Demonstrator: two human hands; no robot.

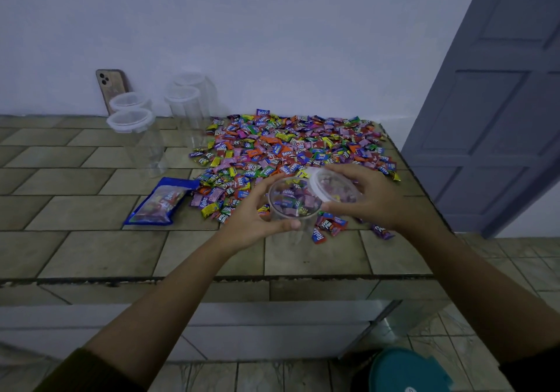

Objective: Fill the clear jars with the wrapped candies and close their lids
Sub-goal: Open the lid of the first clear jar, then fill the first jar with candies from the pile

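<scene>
As we look down at a tiled bench [91, 210], we see a clear jar [291, 207] standing near its front edge, at the near fringe of a wide heap of wrapped candies [288, 146], with candies showing close to its open mouth. The left hand [251, 213] curls round the jar's upper side, thumb on the near face, its grip closed on the jar. The right hand [375, 197] pinches a translucent lid [325, 184] by its rim. The lid is tilted just beside the right edge of the mouth and is not yet seated. We judge the jar to be thin, light plastic: stiff enough to stand, smooth, a little slippery, and likely to flex if squeezed. Holding it high near the rim should steady it. The lid is best held by its edge, then pressed down flat. Four empty lidded jars [130, 119] stand at the back left, with a phone [110, 88] propped behind them and a blue candy bag [160, 204] lying nearer.
</scene>
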